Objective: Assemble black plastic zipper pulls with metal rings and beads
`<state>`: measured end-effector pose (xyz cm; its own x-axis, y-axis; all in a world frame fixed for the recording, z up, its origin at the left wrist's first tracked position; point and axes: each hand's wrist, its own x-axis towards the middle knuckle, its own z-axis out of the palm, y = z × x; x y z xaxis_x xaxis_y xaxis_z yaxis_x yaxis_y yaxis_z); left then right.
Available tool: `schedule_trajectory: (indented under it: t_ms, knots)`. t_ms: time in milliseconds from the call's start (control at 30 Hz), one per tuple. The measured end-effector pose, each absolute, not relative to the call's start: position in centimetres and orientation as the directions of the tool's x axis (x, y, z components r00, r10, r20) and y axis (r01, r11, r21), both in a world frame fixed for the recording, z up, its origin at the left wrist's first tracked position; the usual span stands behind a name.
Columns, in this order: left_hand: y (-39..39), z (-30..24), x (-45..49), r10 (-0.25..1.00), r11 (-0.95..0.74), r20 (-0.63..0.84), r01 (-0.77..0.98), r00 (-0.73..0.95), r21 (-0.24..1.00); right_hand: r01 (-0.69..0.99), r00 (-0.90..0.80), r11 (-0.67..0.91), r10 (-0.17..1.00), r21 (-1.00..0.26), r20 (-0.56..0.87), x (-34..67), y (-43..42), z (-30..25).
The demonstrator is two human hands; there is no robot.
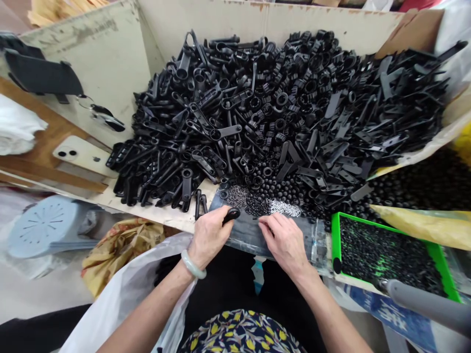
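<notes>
My left hand (212, 234), with a pale bracelet on its wrist, is closed round a black plastic part (231, 215). Only the part's rounded end with a hole shows past the fingers. My right hand (285, 239) is pinched over the dark work mat (245, 233); whatever its fingertips hold is too small to make out. Just beyond it lie a heap of small silver pins (285, 208) and a heap of tiny grey pieces (237, 195). Small black balls (275, 189) lie behind these. Two slim black parts (200, 203) rest left of the mat.
A large mound of black plastic arms (198, 117), rings (281, 99) and flat levers (338, 147) fills the bench. At right stands a green tray (335, 240) of small black pieces, with a grey handle (423, 299) before it. A phone (84, 154) leans at left, above a blue stool (40, 225).
</notes>
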<state>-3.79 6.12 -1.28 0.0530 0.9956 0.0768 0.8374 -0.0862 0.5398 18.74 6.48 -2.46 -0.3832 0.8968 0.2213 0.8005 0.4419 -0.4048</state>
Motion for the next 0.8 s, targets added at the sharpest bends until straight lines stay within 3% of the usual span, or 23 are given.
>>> schedule_trajectory:
  t_ms: [133,300,533,633,700,800]
  knots:
    - [7.1,-1.1,-2.8,0.994,-0.107,0.088,0.819,0.069,0.563,0.796,-0.433,0.491,0.870,-0.353,0.235,17.7,7.6,-3.2]
    - [8.5,-1.1,-1.1,0.982,-0.185,0.046,0.904,0.181,0.386,0.793,-0.431,0.507,0.859,-0.339,0.276,17.5,8.1,-3.9]
    - [8.0,-2.1,-1.4,0.980,-0.186,0.133,0.913,0.147,0.364,0.788,-0.435,0.532,0.837,-0.309,0.332,17.7,8.3,-3.6]
    - [7.4,-2.5,-1.7,0.979,-0.174,0.180,0.860,0.098,0.479,0.765,-0.422,0.549,0.822,-0.338,0.381,17.9,8.0,-3.9]
    - [7.1,-2.3,-1.9,0.978,-0.153,0.205,0.764,0.029,0.627,0.743,-0.397,0.540,0.831,-0.395,0.389,18.0,7.7,-4.2]
    - [6.5,-1.1,-1.6,0.984,-0.059,0.119,0.386,-0.132,0.921,0.704,-0.275,0.427,0.901,-0.567,0.337,18.1,6.9,-4.4]
